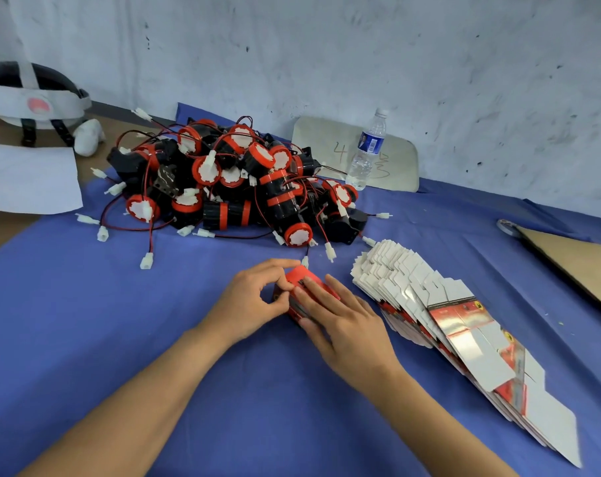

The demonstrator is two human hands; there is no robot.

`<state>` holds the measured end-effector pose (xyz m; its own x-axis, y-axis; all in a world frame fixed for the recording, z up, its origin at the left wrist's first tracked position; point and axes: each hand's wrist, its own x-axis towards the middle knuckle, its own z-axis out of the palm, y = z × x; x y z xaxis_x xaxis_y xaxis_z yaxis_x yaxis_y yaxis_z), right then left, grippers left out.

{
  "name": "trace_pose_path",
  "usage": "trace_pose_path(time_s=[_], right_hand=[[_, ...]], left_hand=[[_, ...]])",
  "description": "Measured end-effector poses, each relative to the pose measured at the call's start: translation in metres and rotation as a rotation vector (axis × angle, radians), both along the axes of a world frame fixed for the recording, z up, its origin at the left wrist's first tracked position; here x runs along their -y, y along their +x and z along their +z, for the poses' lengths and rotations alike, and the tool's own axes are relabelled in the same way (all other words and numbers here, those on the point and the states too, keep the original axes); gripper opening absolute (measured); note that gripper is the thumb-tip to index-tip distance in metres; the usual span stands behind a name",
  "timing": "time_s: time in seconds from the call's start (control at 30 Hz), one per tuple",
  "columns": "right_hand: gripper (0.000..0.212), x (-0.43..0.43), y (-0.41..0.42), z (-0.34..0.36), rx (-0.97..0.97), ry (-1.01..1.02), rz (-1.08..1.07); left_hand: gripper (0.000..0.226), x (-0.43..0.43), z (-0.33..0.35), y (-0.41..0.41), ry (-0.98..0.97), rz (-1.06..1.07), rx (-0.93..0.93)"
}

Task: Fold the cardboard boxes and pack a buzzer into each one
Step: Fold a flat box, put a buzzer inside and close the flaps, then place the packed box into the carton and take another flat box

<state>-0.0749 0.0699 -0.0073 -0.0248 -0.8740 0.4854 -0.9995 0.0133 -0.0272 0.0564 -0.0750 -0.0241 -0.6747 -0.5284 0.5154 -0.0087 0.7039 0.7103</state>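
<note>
Hands meet on the small red cardboard box [300, 277] in the head view, just past the middle of the blue cloth-covered table [120, 321]. The left hand [254, 297] pinches the box's left end between thumb and forefinger. The right hand [347, 325] lies over the top with fingers straight and pressing, thumb against the near side. Whether a buzzer is already inside cannot be told.

The step in hand looks like closing an end flap. To do it well, the right hand should keep the box's body square and pinned to the cloth while the left hand steers the tab into its slot, rather than crushing the corner. Press lightly, since thin card will likely buckle.

From the box, the heap of black-and-red cylindrical buzzers [230, 180] with red wires and white plugs lies at eleven to twelve o'clock. Its nearest plugs are just beyond the left fingertips, so a loose wire could snag a reach. At three to four o'clock, near the right wrist, the fanned stack of flat white-and-red box blanks [447, 325] runs toward the near right table edge.

A clear plastic water bottle [366, 149] stands at one o'clock, against a grey rounded panel [326, 142] by the wall. A tan board [581, 266] sits at the far right at three o'clock. A white headset [33, 94] and a white paper sheet [27, 177] lie at ten o'clock.

Open room is at seven to nine o'clock, on the bare blue cloth to the left of the forearms, a likely spot for finished boxes.
</note>
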Motion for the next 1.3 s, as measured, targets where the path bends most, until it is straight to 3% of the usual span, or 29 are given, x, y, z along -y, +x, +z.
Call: trace_pose_path(time_s=[0.1,0.23,0.33,0.4,0.5,0.67,0.73,0.87,0.97,1.03,1.1,1.17,1.23,1.3], right_hand=[[0.047,0.000,0.002,-0.011,0.183,0.129,-0.042],[0.049,-0.002,0.005,-0.019,0.358,-0.149,-0.035],[0.037,-0.011,0.002,-0.010,0.830,-0.312,-0.025],[0.031,-0.018,0.006,-0.006,1.041,-0.305,-0.005],[0.052,-0.026,0.021,-0.008,1.068,-0.270,-0.072],[0.037,-0.038,0.026,0.001,0.941,-0.405,-0.297],[0.032,-0.049,0.023,0.012,1.005,-0.606,-0.358],[0.031,-0.098,0.000,0.034,1.046,-1.300,-0.639],[0.037,-0.147,-0.019,0.038,0.864,-1.775,-0.887],[0.057,-0.171,-0.024,0.033,0.739,-1.884,-1.112],[0.069,-0.184,-0.029,0.025,0.679,-1.840,-1.315],[0.069,-0.185,-0.037,0.017,0.744,-1.639,-1.416],[0.068,-0.173,-0.047,0.012,0.808,-1.254,-1.435],[0.072,-0.152,-0.055,0.009,0.821,-0.801,-1.270]], left_hand=[[0.033,-0.001,-0.004,-0.001,-0.015,0.003,0.018],[0.070,-0.003,-0.008,-0.002,-0.002,-0.150,0.157],[0.087,-0.007,-0.007,-0.006,-0.088,-0.216,0.249],[0.077,-0.012,-0.004,-0.008,-0.059,-0.212,0.200],[0.053,-0.023,0.000,-0.009,0.006,-0.227,0.164],[0.065,-0.038,-0.001,-0.014,0.050,-0.321,0.174],[0.072,-0.035,-0.003,-0.014,0.111,-0.312,0.139],[0.065,-0.027,-0.004,-0.013,0.260,-0.277,0.072],[0.059,-0.030,-0.006,-0.014,0.272,-0.287,0.116],[0.057,-0.029,-0.006,-0.015,0.263,-0.283,0.138],[0.056,-0.030,-0.005,-0.015,0.270,-0.280,0.142],[0.056,-0.030,-0.005,-0.014,0.293,-0.282,0.144],[0.055,-0.031,-0.004,-0.014,0.310,-0.284,0.148],[0.053,-0.031,-0.004,-0.013,0.323,-0.277,0.146]])
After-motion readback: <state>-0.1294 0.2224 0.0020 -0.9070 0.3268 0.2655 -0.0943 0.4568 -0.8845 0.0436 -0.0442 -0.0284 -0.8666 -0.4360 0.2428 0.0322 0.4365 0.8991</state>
